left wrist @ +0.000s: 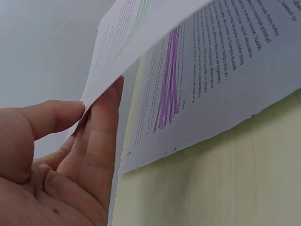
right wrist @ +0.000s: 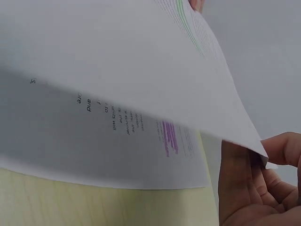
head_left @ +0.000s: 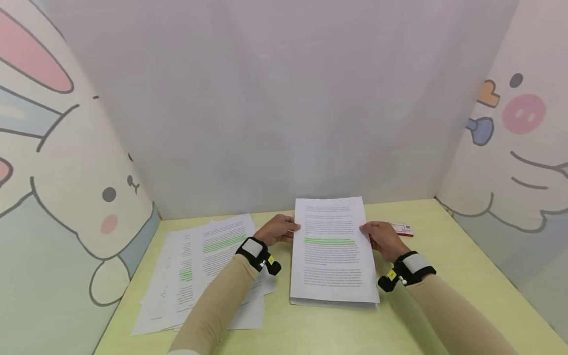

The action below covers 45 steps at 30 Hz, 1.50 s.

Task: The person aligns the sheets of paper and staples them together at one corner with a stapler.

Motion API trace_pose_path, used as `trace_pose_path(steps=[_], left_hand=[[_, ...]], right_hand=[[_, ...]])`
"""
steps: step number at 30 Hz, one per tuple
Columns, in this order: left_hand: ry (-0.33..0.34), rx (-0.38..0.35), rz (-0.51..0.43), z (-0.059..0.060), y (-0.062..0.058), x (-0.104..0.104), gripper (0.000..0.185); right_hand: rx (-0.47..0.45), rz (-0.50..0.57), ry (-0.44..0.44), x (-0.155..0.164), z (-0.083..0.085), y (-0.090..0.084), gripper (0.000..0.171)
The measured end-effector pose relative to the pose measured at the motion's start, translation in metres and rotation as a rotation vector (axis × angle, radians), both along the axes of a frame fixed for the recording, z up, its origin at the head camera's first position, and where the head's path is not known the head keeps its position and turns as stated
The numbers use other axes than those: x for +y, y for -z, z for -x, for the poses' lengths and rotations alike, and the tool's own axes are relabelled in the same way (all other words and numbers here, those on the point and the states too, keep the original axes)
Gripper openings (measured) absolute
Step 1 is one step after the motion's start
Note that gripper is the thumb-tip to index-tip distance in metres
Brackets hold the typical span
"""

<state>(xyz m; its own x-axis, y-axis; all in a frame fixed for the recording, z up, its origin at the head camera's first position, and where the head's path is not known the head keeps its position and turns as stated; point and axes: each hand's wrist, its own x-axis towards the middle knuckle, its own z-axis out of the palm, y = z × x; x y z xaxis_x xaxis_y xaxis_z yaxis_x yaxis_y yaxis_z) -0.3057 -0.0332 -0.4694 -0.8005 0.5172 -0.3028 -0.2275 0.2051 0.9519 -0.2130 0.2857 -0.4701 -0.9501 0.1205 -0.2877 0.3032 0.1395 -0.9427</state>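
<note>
A printed sheet of paper [head_left: 335,271] with a green highlighted band is raised between both hands. My left hand [head_left: 276,230] pinches its left edge, thumb on the front and fingers behind, as the left wrist view shows. On the opposite edge my right hand [head_left: 385,239] has the same kind of pinch. Beneath the raised paper lies another printed page [left wrist: 216,113] with purple marker strokes, flat on the table; the right wrist view shows part of this lower page [right wrist: 70,155] too. In the head view the raised paper hides most of it.
Several loose printed sheets [head_left: 195,291], some with green highlighting, lie overlapping on the left of the pale yellow table [head_left: 448,266], partly under the left forearm. Behind the right hand is a small red and white box [head_left: 403,229]. Cartoon-printed walls [head_left: 284,98] enclose the table.
</note>
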Motion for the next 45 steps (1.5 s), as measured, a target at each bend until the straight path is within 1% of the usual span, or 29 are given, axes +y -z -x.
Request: trace_pose_path(steps=[3, 7, 16, 22, 25, 28, 32, 37, 41, 45], left_hand=[[-0.011, -0.005, 0.024, 0.0, 0.003, 0.001, 0.025], [-0.01, -0.002, 0.067, -0.001, 0.008, 0.004, 0.023], [-0.014, 0.032, 0.137, -0.003, 0.013, 0.008, 0.022], [-0.022, 0.037, 0.151, -0.001, 0.022, 0.007, 0.02], [-0.017, 0.033, 0.149, -0.001, 0.024, 0.005, 0.02], [-0.015, 0.03, 0.163, -0.002, 0.022, 0.003, 0.022], [-0.018, 0.044, 0.206, -0.003, 0.017, 0.002, 0.027], [-0.022, 0.058, 0.245, -0.006, 0.011, -0.001, 0.032], [-0.026, 0.07, 0.267, -0.006, 0.01, -0.003, 0.029], [-0.049, 0.086, 0.281, -0.004, 0.012, -0.005, 0.025]], right_hand=[[-0.003, -0.028, -0.004, 0.0, -0.001, 0.001, 0.045], [-0.011, -0.058, -0.009, -0.001, -0.003, 0.004, 0.046], [-0.032, -0.081, -0.012, -0.004, -0.004, 0.012, 0.046], [-0.05, -0.104, -0.002, -0.008, -0.004, 0.014, 0.045], [-0.058, -0.107, 0.002, -0.01, -0.003, 0.015, 0.045], [-0.064, -0.114, 0.007, -0.01, 0.0, 0.017, 0.045], [-0.063, -0.137, -0.003, -0.01, 0.002, 0.019, 0.046], [-0.066, -0.138, -0.009, -0.011, 0.005, 0.021, 0.045], [-0.068, -0.149, -0.017, -0.014, 0.005, 0.021, 0.045], [-0.081, -0.16, -0.019, -0.016, 0.006, 0.021, 0.045]])
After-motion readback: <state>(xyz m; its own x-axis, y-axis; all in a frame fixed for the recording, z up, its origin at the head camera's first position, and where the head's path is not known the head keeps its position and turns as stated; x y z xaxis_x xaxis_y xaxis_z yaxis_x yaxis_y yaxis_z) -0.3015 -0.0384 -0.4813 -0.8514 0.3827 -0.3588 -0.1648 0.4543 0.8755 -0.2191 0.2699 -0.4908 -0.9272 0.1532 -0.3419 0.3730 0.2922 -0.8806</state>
